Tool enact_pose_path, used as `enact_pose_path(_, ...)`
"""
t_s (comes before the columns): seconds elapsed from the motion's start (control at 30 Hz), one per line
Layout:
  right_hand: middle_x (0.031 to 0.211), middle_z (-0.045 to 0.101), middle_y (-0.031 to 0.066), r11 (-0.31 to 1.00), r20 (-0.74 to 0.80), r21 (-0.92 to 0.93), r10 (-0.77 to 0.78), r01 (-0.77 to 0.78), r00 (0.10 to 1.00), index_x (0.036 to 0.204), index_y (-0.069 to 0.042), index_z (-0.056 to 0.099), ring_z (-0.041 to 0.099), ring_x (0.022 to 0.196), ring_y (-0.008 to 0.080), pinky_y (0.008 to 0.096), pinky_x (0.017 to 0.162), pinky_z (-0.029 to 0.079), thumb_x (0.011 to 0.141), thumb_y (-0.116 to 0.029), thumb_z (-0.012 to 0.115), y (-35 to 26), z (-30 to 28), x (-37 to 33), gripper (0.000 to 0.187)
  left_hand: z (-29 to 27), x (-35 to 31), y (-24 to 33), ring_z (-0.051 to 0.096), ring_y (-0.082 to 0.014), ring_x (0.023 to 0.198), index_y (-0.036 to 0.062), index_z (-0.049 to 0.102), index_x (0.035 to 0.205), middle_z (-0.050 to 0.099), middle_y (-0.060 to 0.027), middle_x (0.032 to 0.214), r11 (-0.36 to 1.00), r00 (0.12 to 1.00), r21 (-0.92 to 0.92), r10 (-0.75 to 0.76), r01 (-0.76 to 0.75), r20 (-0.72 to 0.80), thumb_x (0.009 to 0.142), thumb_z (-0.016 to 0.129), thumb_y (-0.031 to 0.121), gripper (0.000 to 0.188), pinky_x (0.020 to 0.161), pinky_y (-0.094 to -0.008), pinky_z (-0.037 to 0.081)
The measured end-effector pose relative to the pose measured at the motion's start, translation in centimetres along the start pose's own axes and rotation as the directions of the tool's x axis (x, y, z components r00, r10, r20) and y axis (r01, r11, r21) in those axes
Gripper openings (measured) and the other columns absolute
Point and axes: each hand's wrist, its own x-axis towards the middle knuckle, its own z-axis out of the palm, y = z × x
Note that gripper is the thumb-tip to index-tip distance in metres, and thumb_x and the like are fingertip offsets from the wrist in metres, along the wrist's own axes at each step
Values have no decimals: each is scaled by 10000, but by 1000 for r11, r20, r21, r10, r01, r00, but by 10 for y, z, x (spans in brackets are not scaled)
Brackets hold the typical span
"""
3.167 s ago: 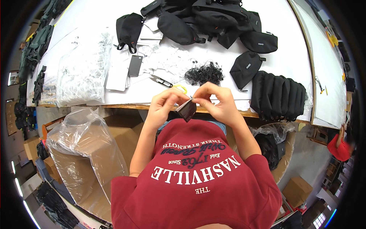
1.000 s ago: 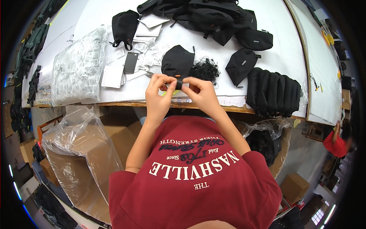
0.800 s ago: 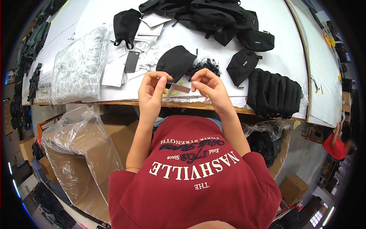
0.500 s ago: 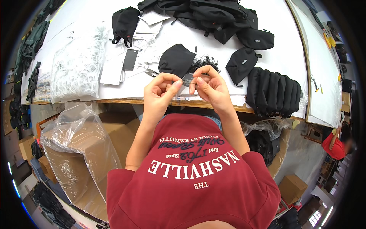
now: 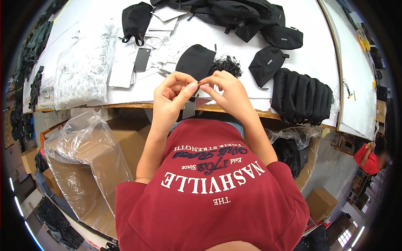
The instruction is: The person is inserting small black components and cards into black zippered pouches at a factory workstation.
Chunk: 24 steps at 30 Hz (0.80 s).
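Observation:
My left hand (image 5: 171, 95) and my right hand (image 5: 229, 93) meet fingertip to fingertip over the table's near edge, both in a pinch. Between them is a thin black cord, mostly hidden by the fingers. Below the left fingertips hangs a dark grey hang tag (image 5: 189, 109), dangling past the table edge. Just beyond my hands lies a black fabric pouch (image 5: 195, 62). To its right sits a tangled heap of black cords (image 5: 226, 65).
Loose tags (image 5: 143, 60) and white cards (image 5: 122, 72) lie left of the pouch, near a clear bag of labels (image 5: 83, 71). More black pouches (image 5: 268, 65) lie at right, beside a standing row of pouches (image 5: 300, 97). A plastic-covered carton (image 5: 79, 154) stands below the table.
My hands have come together at the fingertips, the right moving left. The dark tag, earlier between the fingers, now hangs beneath them. The view has shifted slightly.

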Motion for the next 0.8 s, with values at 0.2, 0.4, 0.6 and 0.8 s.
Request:
enact_pose_path(0.2,755,583,50,991,153,-132,-3,23,988,886,-88,688,517,680,202,319,617,434,805,-208,666,21,12,-4,147,2,1,0,423,24,586,9,587,937,572,36,707,999,1000,-48,6,-6,8,890,607,73,82,521,-148,300)
enact_pose_path(0.4,721,626,56,990,236,3,138,-142,962,845,-60,678,573,633,196,307,610,453,795,-204,669,13,14,-2,153,1,2,-1,418,19,575,1,585,932,543,41,672,999,1000,-26,-26,26,4,893,604,76,86,572,-135,373)
enact_pose_path(0.6,725,604,-48,731,110,621,276,-283,955,858,-33,669,486,653,14,193,588,398,850,-180,675,15,15,-9,147,-6,5,-25,325,30,531,23,589,907,480,75,629,983,998,179,-55,50,27,881,615,68,59,469,-167,200)
enact_pose_path(0.8,773,618,-30,680,126,675,275,-286,953,890,-15,655,537,710,29,189,644,428,860,-149,670,15,12,-10,139,-7,6,-26,304,25,520,21,592,899,443,87,599,970,997,235,-67,56,41,880,616,76,62,466,-176,190)
